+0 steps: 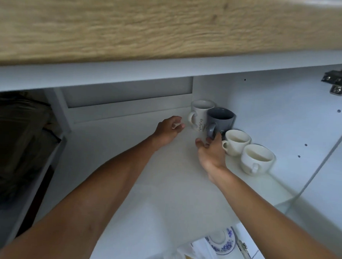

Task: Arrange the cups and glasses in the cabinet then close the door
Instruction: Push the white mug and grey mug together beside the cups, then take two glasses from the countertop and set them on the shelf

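On the white cabinet shelf, a white mug with a leaf print stands in the back right corner. A grey mug is just in front of it. Two cream cups stand in a row toward the front right. My right hand reaches in, with its fingertips touching the grey mug's handle and the thumb apart from them. My left hand hovers over the shelf to the left of the mugs, fingers loosely curled and holding no cup.
A wooden countertop overhangs the cabinet. The cabinet's right wall carries a metal hinge, and the open door stands at the right. On the level below lie a blue-patterned saucer and white cloth. A dark compartment is at the left.
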The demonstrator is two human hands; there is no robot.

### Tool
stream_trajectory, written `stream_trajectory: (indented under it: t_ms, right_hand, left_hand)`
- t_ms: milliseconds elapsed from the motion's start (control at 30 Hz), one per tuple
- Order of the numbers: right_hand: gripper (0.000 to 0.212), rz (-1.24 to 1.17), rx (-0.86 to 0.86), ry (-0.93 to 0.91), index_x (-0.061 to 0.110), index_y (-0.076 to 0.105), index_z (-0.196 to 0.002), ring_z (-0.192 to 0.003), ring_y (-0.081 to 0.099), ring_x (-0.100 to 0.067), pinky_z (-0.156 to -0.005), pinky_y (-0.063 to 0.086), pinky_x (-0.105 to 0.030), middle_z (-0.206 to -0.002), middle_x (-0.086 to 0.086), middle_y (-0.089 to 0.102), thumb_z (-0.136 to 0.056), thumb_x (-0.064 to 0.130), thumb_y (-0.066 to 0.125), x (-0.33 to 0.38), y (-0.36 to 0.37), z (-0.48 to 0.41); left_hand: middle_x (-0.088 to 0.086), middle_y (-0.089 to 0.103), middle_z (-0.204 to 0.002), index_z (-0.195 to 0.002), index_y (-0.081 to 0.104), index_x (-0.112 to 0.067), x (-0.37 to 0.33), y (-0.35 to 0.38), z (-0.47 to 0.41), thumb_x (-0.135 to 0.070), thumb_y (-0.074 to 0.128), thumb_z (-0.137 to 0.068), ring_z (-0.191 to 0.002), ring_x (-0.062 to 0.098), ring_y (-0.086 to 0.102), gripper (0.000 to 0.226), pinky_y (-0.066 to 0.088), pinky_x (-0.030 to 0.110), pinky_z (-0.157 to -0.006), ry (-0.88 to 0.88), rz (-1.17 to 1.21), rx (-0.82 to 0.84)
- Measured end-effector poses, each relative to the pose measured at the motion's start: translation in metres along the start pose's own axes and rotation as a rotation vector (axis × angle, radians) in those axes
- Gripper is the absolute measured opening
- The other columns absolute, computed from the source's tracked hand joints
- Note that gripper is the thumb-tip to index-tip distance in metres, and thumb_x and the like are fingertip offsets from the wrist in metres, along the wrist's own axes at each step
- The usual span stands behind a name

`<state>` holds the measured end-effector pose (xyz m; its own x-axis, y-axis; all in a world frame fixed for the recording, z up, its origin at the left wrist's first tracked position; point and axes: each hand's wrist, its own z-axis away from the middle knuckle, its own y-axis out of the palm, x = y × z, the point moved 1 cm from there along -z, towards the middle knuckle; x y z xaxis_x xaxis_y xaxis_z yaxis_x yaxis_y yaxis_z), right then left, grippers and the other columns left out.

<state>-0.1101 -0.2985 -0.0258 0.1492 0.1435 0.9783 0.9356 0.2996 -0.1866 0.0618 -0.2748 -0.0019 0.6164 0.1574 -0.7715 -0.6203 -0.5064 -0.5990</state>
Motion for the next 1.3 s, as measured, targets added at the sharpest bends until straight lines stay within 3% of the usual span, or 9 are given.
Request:
stream_trajectory:
  t_ms: [167, 267, 433, 533, 667, 900, 1100, 1300]
  right_hand:
    - [0.087, 0.029, 0.106, 0.001, 0.027, 0.001, -0.157, -0.144, 0.034, -0.019, -0.113, 0.033, -0.036, -0.158, -0.004, 0.034, -0.094, 0.033, 0.060, 0.010, -0.013, 0.024]
    - [0.085, 0.096, 0.166, -0.047, 0.027, 0.000, -0.157, -0.145, 0.031, -0.021, -0.113, 0.030, -0.035, -0.160, -0.003, 0.031, -0.096, 0.037, 0.058, 0.020, -0.021, 0.047]
    - [0.081, 0.411, 0.296, -0.294, 0.024, 0.002, -0.157, -0.148, 0.022, -0.027, -0.116, 0.027, -0.043, -0.162, -0.007, 0.023, -0.097, 0.051, 0.048, 0.016, -0.029, 0.089]
    - [0.082, 0.672, 0.355, -0.362, 0.024, 0.001, -0.156, -0.149, 0.011, -0.028, -0.117, 0.024, -0.051, -0.163, -0.008, 0.017, -0.094, 0.063, 0.038, 0.008, -0.033, 0.106]
    - [0.084, 0.898, 0.349, -0.417, 0.026, 0.002, -0.156, -0.151, 0.004, -0.032, -0.120, 0.014, -0.052, -0.164, -0.011, 0.013, -0.091, 0.073, 0.028, 0.016, -0.048, 0.126]
    - [0.096, 1.181, 0.517, -0.401, 0.030, -0.005, -0.156, -0.152, -0.009, -0.030, -0.119, 0.001, -0.056, -0.166, -0.008, 0.000, -0.080, 0.086, 0.013, 0.060, -0.093, 0.184]
    - [0.098, 1.269, 0.620, -0.340, 0.031, -0.005, -0.156, -0.152, -0.009, -0.030, -0.119, 0.003, -0.056, -0.166, -0.007, 0.000, -0.078, 0.089, 0.012, 0.132, -0.148, 0.254]
    - [0.094, 1.253, 0.663, -0.264, 0.032, -0.003, -0.156, -0.152, -0.008, -0.030, -0.119, 0.003, -0.056, -0.166, -0.007, 0.001, -0.082, 0.086, 0.021, 0.225, -0.201, 0.315]
  left_hand:
    - [0.005, 0.053, -0.145, -0.142, 0.049, -0.016, 0.001, -0.023, 0.047, -0.036, 0.059, -0.096, -0.129, 0.025, 0.051, 0.051, 0.037, 0.025, -0.104, -0.031, -0.139, -0.015]
    - [0.006, 0.048, -0.149, -0.146, 0.043, -0.026, 0.004, -0.034, 0.082, -0.061, 0.056, -0.084, -0.138, 0.024, 0.042, 0.072, 0.035, 0.036, -0.113, -0.092, -0.254, -0.030]
    - [-0.002, 0.020, -0.164, -0.154, 0.019, -0.036, -0.003, -0.051, 0.153, -0.063, 0.050, -0.089, -0.152, 0.025, 0.002, 0.076, 0.013, 0.045, -0.120, -0.102, -0.518, -0.023]
    - [-0.001, 0.009, -0.166, -0.155, 0.010, -0.037, -0.006, -0.058, 0.187, -0.066, 0.046, -0.090, -0.152, 0.026, -0.008, 0.080, 0.007, 0.048, -0.120, -0.095, -0.598, 0.003]
    - [0.001, 0.001, -0.166, -0.155, 0.005, -0.038, -0.013, -0.067, 0.221, -0.068, 0.042, -0.090, -0.151, 0.027, -0.013, 0.081, 0.004, 0.050, -0.119, -0.149, -0.626, 0.035]
    - [0.000, -0.015, -0.165, -0.155, 0.000, -0.038, -0.053, -0.082, 0.303, -0.071, 0.038, -0.089, -0.149, 0.026, -0.021, 0.083, 0.000, 0.047, -0.120, -0.228, -0.671, 0.191]
    - [0.001, -0.023, -0.163, -0.155, -0.002, -0.037, -0.128, -0.124, 0.383, -0.076, 0.032, -0.086, -0.148, 0.029, -0.025, 0.086, -0.001, 0.053, -0.120, -0.239, -0.703, 0.341]
    - [-0.001, -0.017, -0.164, -0.155, 0.003, -0.038, -0.227, -0.182, 0.443, -0.073, 0.037, -0.088, -0.149, 0.028, -0.022, 0.083, -0.002, 0.050, -0.120, -0.272, -0.649, 0.375]
